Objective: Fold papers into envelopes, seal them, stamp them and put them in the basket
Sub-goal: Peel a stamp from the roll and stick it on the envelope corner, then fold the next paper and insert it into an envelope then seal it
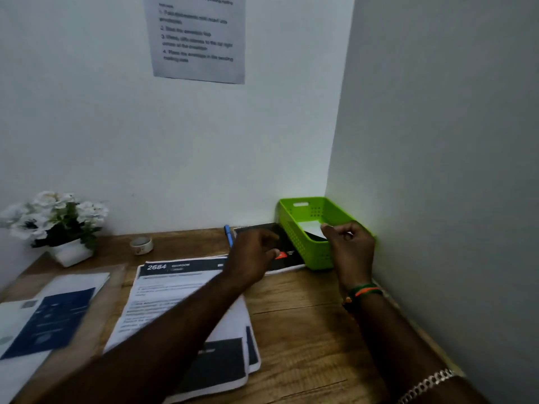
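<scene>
A green plastic basket [313, 253] stands in the back right corner of the wooden desk, with a white envelope [310, 227] lying inside it. My right hand [351, 250] hovers over the basket's near right rim, fingers loosely curled, with nothing visibly in its grip. My left hand [253, 253] is just left of the basket, its bent fingertips down on a black printed sheet [287, 255] that has a red mark. A stack of printed papers [175, 290] lies mid-desk under my left forearm. Blurred white and blue envelopes [43, 322] lie at the left.
A blue pen [228, 234] lies by the back wall next to the black sheet. A small tape roll [141, 245] and a white flower pot [68, 252] stand at the back left. An instruction sheet [198, 39] hangs on the wall. The side wall runs close along the desk's right edge.
</scene>
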`<state>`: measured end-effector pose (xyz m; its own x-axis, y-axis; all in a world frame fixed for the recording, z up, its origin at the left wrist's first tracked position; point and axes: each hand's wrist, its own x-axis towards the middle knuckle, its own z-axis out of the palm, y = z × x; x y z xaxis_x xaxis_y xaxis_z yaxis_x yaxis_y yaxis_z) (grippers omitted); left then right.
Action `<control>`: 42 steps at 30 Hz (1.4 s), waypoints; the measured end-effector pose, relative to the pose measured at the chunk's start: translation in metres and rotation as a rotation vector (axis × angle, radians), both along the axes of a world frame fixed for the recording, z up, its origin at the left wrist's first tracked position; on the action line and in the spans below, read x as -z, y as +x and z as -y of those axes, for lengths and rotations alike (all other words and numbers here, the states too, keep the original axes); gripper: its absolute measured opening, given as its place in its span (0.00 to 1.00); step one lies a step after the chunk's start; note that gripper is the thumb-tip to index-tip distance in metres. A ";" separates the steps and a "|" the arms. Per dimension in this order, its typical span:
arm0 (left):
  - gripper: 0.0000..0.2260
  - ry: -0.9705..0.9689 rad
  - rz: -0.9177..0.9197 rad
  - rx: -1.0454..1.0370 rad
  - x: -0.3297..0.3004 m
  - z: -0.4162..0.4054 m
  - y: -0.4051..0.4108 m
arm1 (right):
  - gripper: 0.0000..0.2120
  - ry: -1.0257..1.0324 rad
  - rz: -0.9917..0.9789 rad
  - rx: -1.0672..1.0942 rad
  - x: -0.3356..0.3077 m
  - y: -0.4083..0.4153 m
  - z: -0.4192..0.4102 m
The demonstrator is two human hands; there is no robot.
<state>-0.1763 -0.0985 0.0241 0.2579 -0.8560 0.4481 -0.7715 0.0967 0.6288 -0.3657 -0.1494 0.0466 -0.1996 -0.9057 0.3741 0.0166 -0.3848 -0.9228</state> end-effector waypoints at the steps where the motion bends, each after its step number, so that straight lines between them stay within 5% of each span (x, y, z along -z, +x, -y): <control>1: 0.13 0.043 0.017 -0.016 -0.003 -0.012 0.017 | 0.13 -0.045 -0.040 -0.092 0.001 0.011 -0.007; 7: 0.11 0.214 0.062 -0.113 -0.010 -0.081 0.133 | 0.06 -0.105 -0.572 -0.567 0.032 0.090 -0.013; 11: 0.26 0.245 0.033 -0.117 -0.002 -0.110 0.187 | 0.13 -0.215 -0.968 -0.537 0.049 0.127 -0.001; 16: 0.39 0.340 0.000 -0.064 0.030 -0.114 0.209 | 0.25 -0.305 -1.176 -0.463 0.057 0.144 0.010; 29: 0.40 0.179 0.260 -0.159 0.021 -0.115 0.197 | 0.17 -0.445 -0.846 -0.458 0.065 0.145 0.013; 35: 0.14 0.027 0.199 -0.129 0.005 -0.125 0.194 | 0.09 -0.431 -0.696 -0.524 0.047 0.135 0.004; 42: 0.07 0.305 0.210 -0.035 0.000 -0.131 0.181 | 0.04 -0.489 -0.913 -0.641 0.037 0.124 -0.005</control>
